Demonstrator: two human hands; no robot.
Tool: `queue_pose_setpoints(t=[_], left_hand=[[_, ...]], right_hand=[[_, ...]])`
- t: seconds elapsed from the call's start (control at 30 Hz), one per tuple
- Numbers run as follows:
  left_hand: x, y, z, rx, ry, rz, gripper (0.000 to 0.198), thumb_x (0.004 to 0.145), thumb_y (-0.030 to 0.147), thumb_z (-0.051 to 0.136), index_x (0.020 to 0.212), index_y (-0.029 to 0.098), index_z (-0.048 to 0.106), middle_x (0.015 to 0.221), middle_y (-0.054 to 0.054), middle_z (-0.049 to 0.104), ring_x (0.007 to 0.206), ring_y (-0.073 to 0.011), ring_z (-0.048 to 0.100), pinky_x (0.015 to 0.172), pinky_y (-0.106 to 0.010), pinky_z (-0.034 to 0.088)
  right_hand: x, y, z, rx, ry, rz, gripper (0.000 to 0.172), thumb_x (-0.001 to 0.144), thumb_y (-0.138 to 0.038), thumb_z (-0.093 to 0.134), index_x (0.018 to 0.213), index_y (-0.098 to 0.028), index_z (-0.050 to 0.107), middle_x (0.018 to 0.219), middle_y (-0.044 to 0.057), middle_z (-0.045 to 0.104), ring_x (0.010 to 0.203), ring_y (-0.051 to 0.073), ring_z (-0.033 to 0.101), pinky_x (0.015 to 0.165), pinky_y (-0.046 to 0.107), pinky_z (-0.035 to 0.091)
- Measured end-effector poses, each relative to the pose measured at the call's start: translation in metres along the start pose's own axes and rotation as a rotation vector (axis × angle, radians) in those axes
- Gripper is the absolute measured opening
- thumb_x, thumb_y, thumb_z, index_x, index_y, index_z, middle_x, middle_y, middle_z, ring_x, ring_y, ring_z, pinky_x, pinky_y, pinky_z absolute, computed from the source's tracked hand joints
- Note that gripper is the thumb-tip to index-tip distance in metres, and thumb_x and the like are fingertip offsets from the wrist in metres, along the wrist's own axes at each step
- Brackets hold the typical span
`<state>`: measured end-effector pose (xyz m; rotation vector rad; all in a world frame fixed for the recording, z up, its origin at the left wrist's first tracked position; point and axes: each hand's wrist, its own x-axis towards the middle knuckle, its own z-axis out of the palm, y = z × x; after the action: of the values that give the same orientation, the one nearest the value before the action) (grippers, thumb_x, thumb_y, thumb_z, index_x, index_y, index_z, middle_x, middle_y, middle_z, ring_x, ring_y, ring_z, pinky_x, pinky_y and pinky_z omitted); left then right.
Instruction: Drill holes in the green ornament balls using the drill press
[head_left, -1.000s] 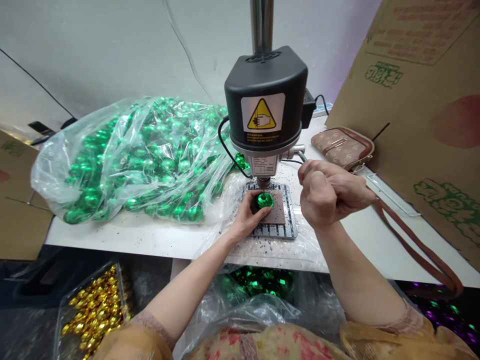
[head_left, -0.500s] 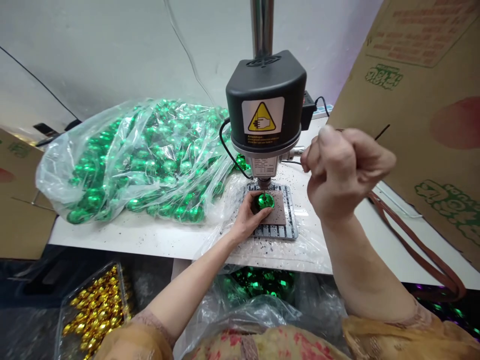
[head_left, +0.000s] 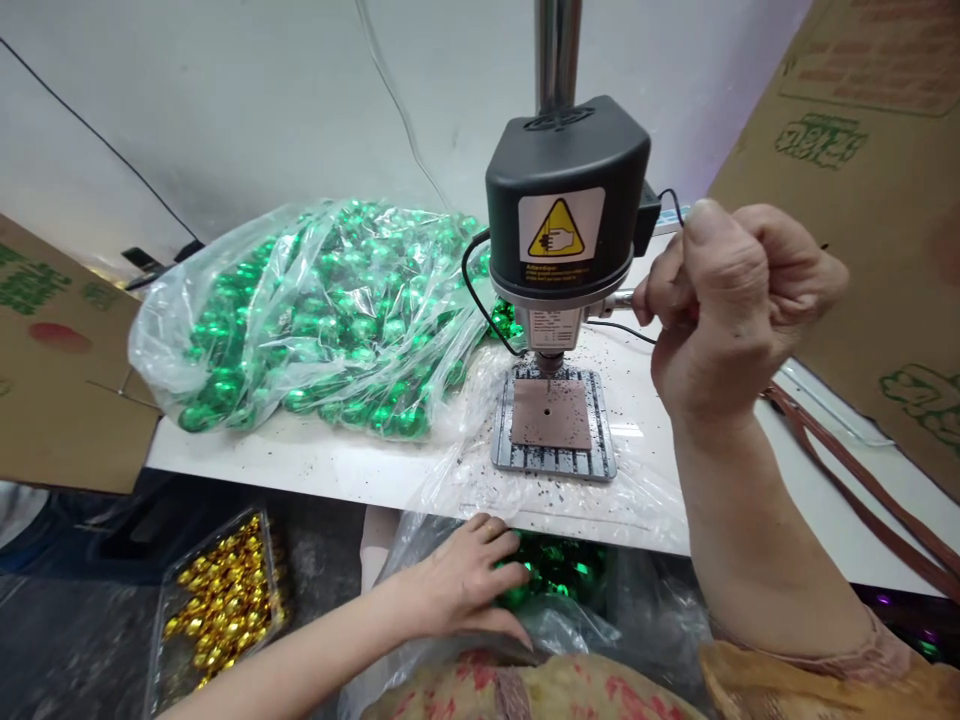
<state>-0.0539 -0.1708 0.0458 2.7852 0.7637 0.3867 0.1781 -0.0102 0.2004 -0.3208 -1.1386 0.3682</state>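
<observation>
My right hand (head_left: 739,300) is closed around the feed handle (head_left: 621,300) of a small black drill press (head_left: 566,200). Below its chuck and bit, a brown pad (head_left: 551,415) with a dark hole lies on the slotted metal base (head_left: 555,463), and dark shavings are scattered over both. My left hand (head_left: 472,575) is over a plastic bag in my lap, with its fingers apart. Shiny green balls (head_left: 566,570) lie in that bag, right beside my left fingertips. Nothing shows in the left palm, which is turned down.
A large clear bag of green balls (head_left: 337,320) rests on the white table (head_left: 285,455) to the left. Lower left is a clear tub of gold balls (head_left: 225,590). Cardboard boxes (head_left: 60,390) flank both sides, and a brown strap (head_left: 862,490) hangs at right.
My left hand has left the pad, where it held a green ball under the bit, and moved down to the lap bag. That ball is gone from the pad. My right hand stays on the handle.
</observation>
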Motion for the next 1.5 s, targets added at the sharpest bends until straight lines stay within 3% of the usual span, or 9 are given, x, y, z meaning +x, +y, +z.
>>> queue_pose_setpoints(t=[0.23, 0.4, 0.53, 0.63, 0.73, 0.93, 1.03, 1.17, 1.5], left_hand=[[0.051, -0.096, -0.033, -0.015, 0.376, -0.231, 0.025, 0.103, 0.012, 0.043, 0.124, 0.019, 0.055, 0.109, -0.01, 0.071, 0.103, -0.021, 0.068, 0.091, -0.035, 0.055], [0.091, -0.169, -0.051, 0.361, -0.015, -0.626, 0.036, 0.085, 0.0, 0.052, 0.116, 0.015, 0.065, 0.117, -0.016, 0.068, 0.115, -0.0295, 0.063, 0.098, -0.043, 0.052], [0.095, -0.189, -0.053, 0.472, -0.097, -0.716, 0.031, 0.077, -0.001, 0.061, 0.104, 0.011, 0.07, 0.115, -0.023, 0.067, 0.121, -0.0389, 0.057, 0.097, -0.05, 0.048], [0.091, -0.192, -0.056, 0.49, -0.073, -0.727, 0.03, 0.079, 0.003, 0.064, 0.105, 0.014, 0.072, 0.114, -0.021, 0.065, 0.122, -0.0405, 0.055, 0.099, -0.052, 0.045], [0.086, -0.182, -0.066, 0.341, 0.162, -0.66, 0.031, 0.087, 0.015, 0.066, 0.117, 0.021, 0.072, 0.111, -0.015, 0.063, 0.116, -0.0352, 0.058, 0.1, -0.049, 0.047], [0.087, -0.127, -0.07, -0.651, 0.717, -0.555, 0.041, 0.099, 0.047, 0.058, 0.134, 0.026, 0.061, 0.116, -0.008, 0.065, 0.095, -0.0201, 0.067, 0.086, -0.037, 0.057], [0.091, -0.106, -0.054, -1.071, 0.718, -0.617, 0.061, 0.088, 0.051, 0.073, 0.14, 0.025, 0.054, 0.114, -0.007, 0.069, 0.079, -0.0157, 0.068, 0.072, -0.033, 0.059], [0.096, -0.102, -0.03, -1.118, 0.626, -0.691, 0.07, 0.077, 0.048, 0.087, 0.136, 0.021, 0.059, 0.107, -0.007, 0.072, 0.068, -0.0123, 0.065, 0.063, -0.029, 0.054], [0.112, -0.123, -0.002, -0.999, 0.583, -0.578, 0.067, 0.078, 0.054, 0.085, 0.133, 0.022, 0.066, 0.121, -0.01, 0.075, 0.109, -0.0253, 0.07, 0.099, -0.042, 0.057]], right_hand=[[-0.003, 0.002, -0.002, -0.015, 0.02, -0.016, 0.045, 0.092, -0.026, 0.066, 0.054, -0.021, 0.043, 0.046, -0.008, 0.037, 0.04, 0.006, 0.033, 0.043, 0.03, 0.026], [-0.003, 0.004, -0.003, -0.028, 0.01, -0.01, 0.051, 0.091, -0.032, 0.069, 0.051, -0.021, 0.04, 0.045, -0.007, 0.035, 0.04, 0.008, 0.034, 0.041, 0.032, 0.025], [-0.004, 0.004, -0.004, -0.027, 0.016, 0.001, 0.049, 0.09, -0.029, 0.071, 0.052, -0.022, 0.04, 0.046, -0.006, 0.034, 0.041, 0.008, 0.035, 0.042, 0.033, 0.025], [-0.005, 0.002, -0.003, -0.025, 0.019, 0.011, 0.047, 0.089, -0.029, 0.071, 0.054, -0.022, 0.041, 0.046, -0.006, 0.032, 0.041, 0.01, 0.034, 0.043, 0.035, 0.024], [-0.006, -0.001, -0.002, -0.042, 0.014, 0.019, 0.049, 0.09, -0.033, 0.071, 0.055, -0.024, 0.039, 0.046, -0.006, 0.029, 0.041, 0.011, 0.032, 0.043, 0.036, 0.024], [-0.007, -0.001, -0.001, -0.092, 0.01, 0.003, 0.05, 0.092, -0.035, 0.068, 0.055, -0.023, 0.037, 0.047, -0.004, 0.031, 0.043, 0.012, 0.032, 0.045, 0.036, 0.023], [-0.007, 0.001, -0.001, -0.067, 0.027, -0.001, 0.048, 0.092, -0.035, 0.068, 0.056, -0.024, 0.038, 0.048, -0.004, 0.031, 0.043, 0.012, 0.032, 0.046, 0.036, 0.023], [-0.007, 0.001, -0.001, -0.106, 0.013, -0.012, 0.049, 0.094, -0.038, 0.066, 0.057, -0.024, 0.036, 0.048, -0.004, 0.032, 0.044, 0.012, 0.033, 0.046, 0.036, 0.025], [-0.007, 0.003, -0.001, -0.094, 0.013, 0.021, 0.054, 0.092, -0.044, 0.068, 0.056, -0.023, 0.033, 0.048, -0.004, 0.028, 0.043, 0.012, 0.031, 0.048, 0.036, 0.024]])
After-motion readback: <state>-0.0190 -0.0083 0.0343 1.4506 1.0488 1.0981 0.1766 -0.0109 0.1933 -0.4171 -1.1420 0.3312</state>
